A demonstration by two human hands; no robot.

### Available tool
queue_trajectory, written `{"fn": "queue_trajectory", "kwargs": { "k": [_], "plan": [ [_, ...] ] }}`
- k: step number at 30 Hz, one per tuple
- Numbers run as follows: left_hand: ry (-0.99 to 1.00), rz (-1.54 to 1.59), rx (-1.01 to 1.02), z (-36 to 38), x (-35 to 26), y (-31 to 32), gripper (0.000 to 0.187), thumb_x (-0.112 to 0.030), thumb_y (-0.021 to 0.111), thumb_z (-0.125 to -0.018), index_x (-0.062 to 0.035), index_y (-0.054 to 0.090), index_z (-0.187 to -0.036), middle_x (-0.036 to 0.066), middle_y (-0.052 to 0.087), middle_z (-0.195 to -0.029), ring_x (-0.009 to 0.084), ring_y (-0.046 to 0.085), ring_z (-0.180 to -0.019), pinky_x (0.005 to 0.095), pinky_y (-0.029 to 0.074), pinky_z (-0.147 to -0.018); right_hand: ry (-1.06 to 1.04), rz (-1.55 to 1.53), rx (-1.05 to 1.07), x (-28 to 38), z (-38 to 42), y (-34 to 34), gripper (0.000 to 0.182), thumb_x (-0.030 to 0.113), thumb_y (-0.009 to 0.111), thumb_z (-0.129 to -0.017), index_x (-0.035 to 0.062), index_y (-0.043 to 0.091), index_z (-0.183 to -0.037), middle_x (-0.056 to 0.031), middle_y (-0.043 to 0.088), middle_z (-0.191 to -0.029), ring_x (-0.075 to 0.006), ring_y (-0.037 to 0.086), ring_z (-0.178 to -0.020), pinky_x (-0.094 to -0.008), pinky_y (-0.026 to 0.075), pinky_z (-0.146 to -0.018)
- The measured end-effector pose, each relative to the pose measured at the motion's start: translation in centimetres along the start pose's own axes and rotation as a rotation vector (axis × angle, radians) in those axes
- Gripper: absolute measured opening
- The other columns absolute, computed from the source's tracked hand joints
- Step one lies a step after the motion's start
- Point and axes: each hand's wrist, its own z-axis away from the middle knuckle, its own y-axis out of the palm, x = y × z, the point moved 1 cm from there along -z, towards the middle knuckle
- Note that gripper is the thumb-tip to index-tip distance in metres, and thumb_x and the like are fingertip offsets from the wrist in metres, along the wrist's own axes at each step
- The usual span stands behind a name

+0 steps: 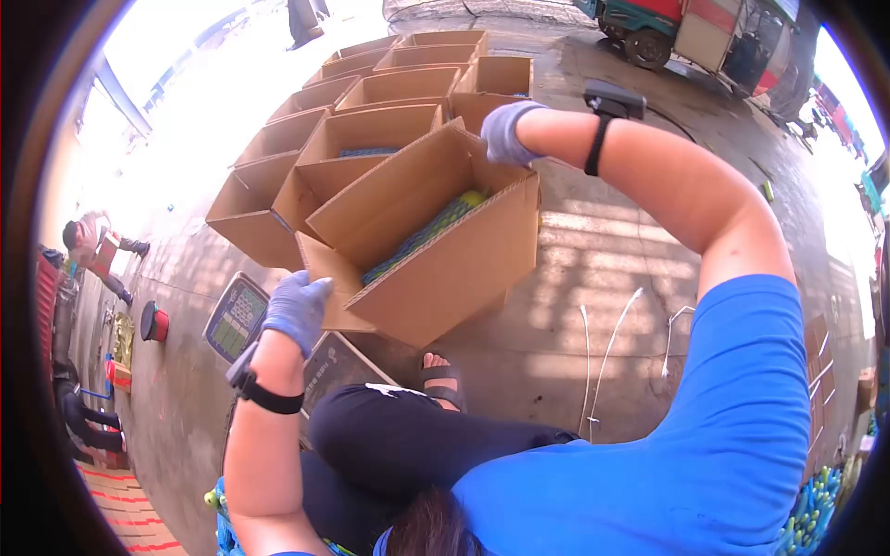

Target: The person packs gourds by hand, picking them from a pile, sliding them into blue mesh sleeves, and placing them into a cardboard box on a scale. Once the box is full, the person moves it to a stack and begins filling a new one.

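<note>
An open cardboard box (454, 264) is tilted in front of me, with blue mesh and green-yellow produce (431, 233) inside. My left hand (298, 310), in a blue-grey glove, is closed on the box's near left edge. The gloved right hand (508, 134) curls its fingers over the far right corner of the same box. Part of the bottom is hidden behind the box's front wall.
Rows of open cardboard boxes (394, 88) stand just beyond. A keypad panel (239, 317), like a weighing scale's, is at left by a dark printed carton (348, 363). White straps (612, 347) lie at right. Another person (91, 243) bends at far left; a three-wheeled vehicle (686, 37) stands behind.
</note>
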Motion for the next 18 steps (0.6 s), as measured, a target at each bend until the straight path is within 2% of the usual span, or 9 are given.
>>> {"fn": "queue_trajectory", "kwargs": {
  "k": [2,3,5,6,9,12,14,15,18],
  "plan": [
    [0.076,0.058,-0.051,-3.3,3.7,4.3,0.034,-0.031,0.065,-0.084,0.0032,0.068,-0.084,0.025,0.066,-0.078,0.0401,0.063,-0.074,0.0428,0.050,-0.072,0.132,0.052,-0.091,-1.7,0.1,-0.9,0.026,0.022,0.063,-0.083,0.0090,0.076,-0.102,-0.0142,0.074,-0.100,-0.0325,0.071,-0.094,-0.0468,0.053,-0.077],
    [0.036,0.032,-0.100,-2.2,1.3,6.2,0.030,-0.028,0.066,-0.086,0.0019,0.068,-0.083,0.019,0.067,-0.074,0.0327,0.064,-0.067,0.0405,0.051,-0.068,0.190,0.089,-0.148,-2.4,0.4,-1.7,0.025,0.019,0.065,-0.083,0.0108,0.076,-0.103,-0.0120,0.074,-0.102,-0.0312,0.071,-0.095,-0.0465,0.053,-0.075],
    [-0.177,0.487,-0.033,0.0,-3.9,9.7,0.022,-0.021,0.065,-0.090,0.0006,0.067,-0.093,0.005,0.066,-0.078,0.0135,0.060,-0.061,0.0310,0.050,-0.054,0.224,0.150,-0.211,-3.7,-0.5,-2.3,0.024,0.016,0.066,-0.082,0.0129,0.076,-0.103,-0.0095,0.075,-0.103,-0.0296,0.071,-0.096,-0.0452,0.052,-0.075],
    [-0.217,0.544,-0.020,0.0,-4.6,11.4,0.019,-0.023,0.066,-0.089,-0.0055,0.065,-0.095,0.003,0.065,-0.075,0.0125,0.061,-0.059,0.0269,0.046,-0.048,0.243,0.212,-0.263,-4.2,-1.3,-2.3,0.024,0.013,0.068,-0.081,0.0150,0.076,-0.104,-0.0071,0.075,-0.104,-0.0279,0.072,-0.097,-0.0439,0.051,-0.074],
    [-0.229,0.372,0.060,-0.3,-6.2,15.2,0.022,-0.024,0.064,-0.092,-0.0018,0.063,-0.094,0.009,0.068,-0.080,0.0173,0.063,-0.052,0.0279,0.050,-0.047,0.337,0.089,-0.390,-6.5,-6.0,0.0,0.021,0.013,0.065,-0.085,0.0176,0.076,-0.102,-0.0049,0.075,-0.102,-0.0261,0.072,-0.097,-0.0413,0.050,-0.074],
    [-0.293,0.453,0.166,-0.1,-8.3,17.4,0.024,-0.025,0.062,-0.095,-0.0025,0.060,-0.102,0.012,0.069,-0.088,0.0184,0.067,-0.061,0.0264,0.050,-0.050,0.315,0.086,-0.426,-6.7,-9.0,2.3,0.022,0.014,0.061,-0.089,0.0167,0.075,-0.106,-0.0049,0.075,-0.107,-0.0249,0.072,-0.098,-0.0416,0.050,-0.077],
    [-0.187,0.677,0.273,0.4,-9.6,17.6,0.030,-0.026,0.058,-0.098,-0.0041,0.054,-0.118,0.012,0.068,-0.102,0.0203,0.070,-0.081,0.0275,0.053,-0.064,0.295,0.106,-0.389,-6.8,-10.2,4.5,0.023,0.015,0.057,-0.092,0.0191,0.074,-0.108,-0.0034,0.074,-0.109,-0.0251,0.071,-0.103,-0.0417,0.050,-0.081],
    [-0.177,0.670,0.274,0.3,-9.4,17.4,0.030,-0.026,0.058,-0.098,-0.0041,0.054,-0.118,0.012,0.068,-0.102,0.0203,0.070,-0.081,0.0275,0.053,-0.064,0.273,0.075,-0.334,-6.7,-10.1,5.1,0.024,0.016,0.056,-0.093,0.0194,0.072,-0.111,-0.0031,0.073,-0.113,-0.0250,0.069,-0.107,-0.0424,0.050,-0.086],
    [-0.096,0.665,0.467,0.2,-8.6,16.1,0.038,-0.024,0.056,-0.100,-0.0044,0.048,-0.132,0.010,0.067,-0.113,0.0204,0.064,-0.106,0.0332,0.050,-0.088,0.306,-0.027,-0.368,-7.3,-10.4,5.2,0.026,0.018,0.057,-0.092,0.0184,0.069,-0.115,-0.0070,0.071,-0.115,-0.0267,0.068,-0.109,-0.0446,0.050,-0.090]
  ]
}}
